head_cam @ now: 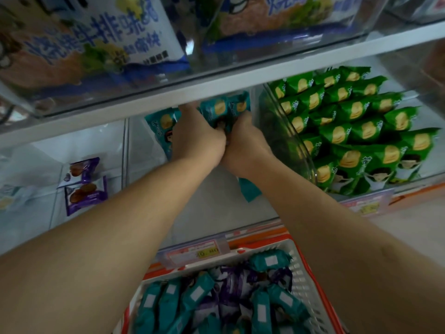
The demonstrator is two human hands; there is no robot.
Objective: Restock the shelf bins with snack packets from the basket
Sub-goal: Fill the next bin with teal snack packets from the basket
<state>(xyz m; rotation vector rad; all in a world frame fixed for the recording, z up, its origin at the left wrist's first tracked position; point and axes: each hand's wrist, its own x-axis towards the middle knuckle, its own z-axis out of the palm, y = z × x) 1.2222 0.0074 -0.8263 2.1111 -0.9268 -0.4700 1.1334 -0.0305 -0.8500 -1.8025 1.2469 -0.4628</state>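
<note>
Both hands reach deep into the middle clear shelf bin (212,189). My left hand (197,138) and my right hand (243,145) are pressed together, gripping a bunch of teal snack packets (224,109) upright at the back of the bin. Another teal packet (161,128) stands to the left of my left hand, and one more (249,189) pokes out under my right wrist. Below, the white and orange basket (303,285) holds several teal packets (192,297) and purple packets (231,285).
The right bin (291,143) is packed with green snack packets (356,131). The left bin (55,206) holds two purple packets (84,186). An upper shelf (216,85) overhangs the hands, carrying large blue and white bags (96,44). A price label (195,254) sits on the shelf front.
</note>
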